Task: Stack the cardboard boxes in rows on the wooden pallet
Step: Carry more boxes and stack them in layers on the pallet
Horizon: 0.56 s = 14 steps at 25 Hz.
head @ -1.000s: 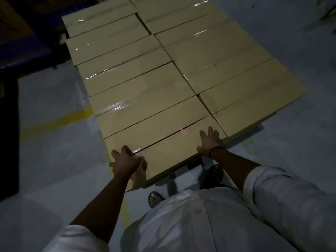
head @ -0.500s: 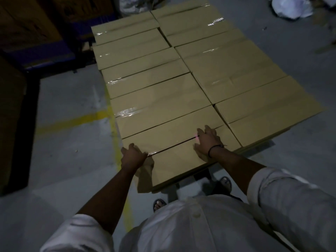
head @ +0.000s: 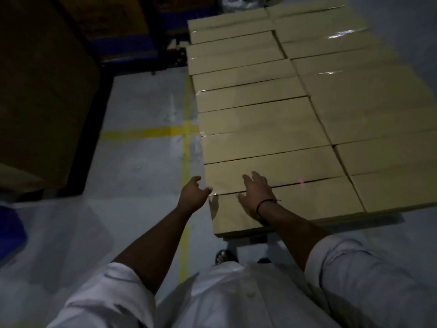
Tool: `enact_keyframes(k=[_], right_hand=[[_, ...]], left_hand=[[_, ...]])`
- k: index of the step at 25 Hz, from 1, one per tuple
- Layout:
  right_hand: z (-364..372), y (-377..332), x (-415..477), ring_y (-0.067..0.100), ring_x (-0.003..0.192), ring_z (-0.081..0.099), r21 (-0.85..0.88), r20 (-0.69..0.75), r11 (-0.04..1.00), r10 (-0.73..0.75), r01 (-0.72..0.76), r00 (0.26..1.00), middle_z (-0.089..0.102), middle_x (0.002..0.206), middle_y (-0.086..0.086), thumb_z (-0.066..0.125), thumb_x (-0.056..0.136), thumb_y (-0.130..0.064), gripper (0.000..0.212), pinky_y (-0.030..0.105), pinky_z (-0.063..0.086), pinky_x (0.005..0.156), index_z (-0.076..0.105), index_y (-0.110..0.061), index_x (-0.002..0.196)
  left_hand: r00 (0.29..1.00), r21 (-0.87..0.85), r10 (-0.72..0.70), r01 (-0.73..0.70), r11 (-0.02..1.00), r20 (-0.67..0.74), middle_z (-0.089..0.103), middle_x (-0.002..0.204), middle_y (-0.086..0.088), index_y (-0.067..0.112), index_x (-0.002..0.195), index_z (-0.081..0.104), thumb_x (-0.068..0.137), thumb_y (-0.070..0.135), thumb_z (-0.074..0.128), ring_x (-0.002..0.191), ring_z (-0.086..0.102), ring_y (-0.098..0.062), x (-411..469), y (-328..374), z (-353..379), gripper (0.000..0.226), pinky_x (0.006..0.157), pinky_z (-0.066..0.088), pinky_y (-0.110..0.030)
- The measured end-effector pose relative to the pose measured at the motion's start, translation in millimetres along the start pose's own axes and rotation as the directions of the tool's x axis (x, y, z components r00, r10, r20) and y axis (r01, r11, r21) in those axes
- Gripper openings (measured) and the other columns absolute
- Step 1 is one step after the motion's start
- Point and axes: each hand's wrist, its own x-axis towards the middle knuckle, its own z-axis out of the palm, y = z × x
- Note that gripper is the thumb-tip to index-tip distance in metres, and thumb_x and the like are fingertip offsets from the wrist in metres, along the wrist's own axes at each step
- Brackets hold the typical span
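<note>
Flat tan cardboard boxes (head: 264, 119) lie in two side-by-side rows, covering the pallet beneath; only a dark strip of the pallet (head: 246, 237) shows under the near edge. The nearest box (head: 314, 197) of the left row sits at the front. My right hand (head: 256, 194) rests flat on its top near the left end, fingers spread. My left hand (head: 192, 194) hovers just off the box's left corner with loosely curved fingers, holding nothing.
A tall dark stack of cartons (head: 42, 91) stands to the left. Yellow floor lines (head: 186, 162) cross the grey concrete beside the boxes. A blue object (head: 9, 233) sits at the left edge. My sandalled foot (head: 223, 255) is under the near edge.
My left hand has come off the near box's left corner and now hangs beside it. My right hand slid left along the box top. The view has swung left.
</note>
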Motion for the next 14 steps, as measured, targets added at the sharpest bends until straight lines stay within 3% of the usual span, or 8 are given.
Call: enact_keyframes(k=[3, 8, 14], right_hand=[[1, -34, 10, 0.030, 0.148, 0.019, 0.022, -0.004, 0.998, -0.051, 0.051, 0.999, 0.013, 0.165, 0.007, 0.059, 0.095, -0.044, 0.072, 0.044, 0.029, 0.118, 0.027, -0.023, 0.156], [6, -76, 42, 0.031, 0.148, 0.020, 0.048, -0.045, 0.999, -0.013, 0.015, 0.999, 0.015, 0.165, 0.007, 0.058, 0.094, -0.045, 0.071, 0.043, 0.030, 0.117, 0.030, -0.022, 0.155], [-3, -138, 97, 0.033, 0.145, 0.025, 0.126, -0.121, 0.969, 0.227, -0.212, 0.966, 0.020, 0.163, 0.009, 0.062, 0.092, -0.043, 0.071, 0.042, 0.033, 0.115, 0.033, -0.021, 0.153]], left_hand=[[0.998, -0.056, -0.056, 0.055, 0.997, -0.015, 0.051, 0.148, -0.016, 0.012, 0.150, 0.041, 0.092, 0.037, 0.072, 0.135, 0.050, -0.027, -5, -5, -2, 0.071, 0.104, 0.042, -0.034], [0.999, -0.096, 0.004, 0.001, 0.995, 0.053, 0.054, 0.144, -0.015, 0.015, 0.147, 0.045, 0.090, 0.037, 0.073, 0.131, 0.054, -0.025, 38, -7, -34, 0.067, 0.098, 0.044, -0.032], [0.951, 0.020, 0.107, -0.118, 0.993, 0.290, 0.056, 0.141, -0.016, 0.015, 0.146, 0.047, 0.092, 0.041, 0.071, 0.124, 0.058, -0.030, 130, -38, -133, 0.065, 0.094, 0.047, -0.035]])
